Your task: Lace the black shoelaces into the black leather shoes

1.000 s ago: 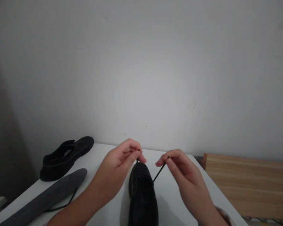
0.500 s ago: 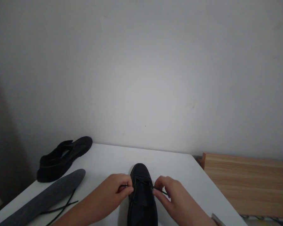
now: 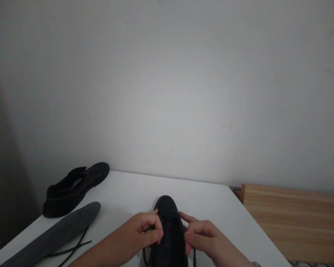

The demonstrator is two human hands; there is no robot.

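A black lace-up shoe [image 3: 171, 241] stands on the white table with its toe pointing away from me. Beside its left edge is my left hand [image 3: 147, 230], thumb and forefinger pressed together over the upper; what they pinch is hidden. My right hand [image 3: 200, 235] is at the shoe's right edge, its forefinger stretched towards the lacing and the thumb bent beside it. A dark shoelace [image 3: 194, 256] hangs below the right hand, and another stretch of lace curves down below the left. Crossed lace shows near the toe.
A second black shoe [image 3: 69, 191] lies at the table's far left, tilted. Nearer is a grey insole-shaped piece [image 3: 64, 228], with a loose black lace [image 3: 69, 249] beside it. The white table [image 3: 208, 200] meets a pale wall; a wooden panel [image 3: 292, 222] stands at the right.
The laces stretched out sideways between both hands now hang down at the shoe's sides. Both hands have shifted slightly nearer to me, and my right forefinger has straightened.
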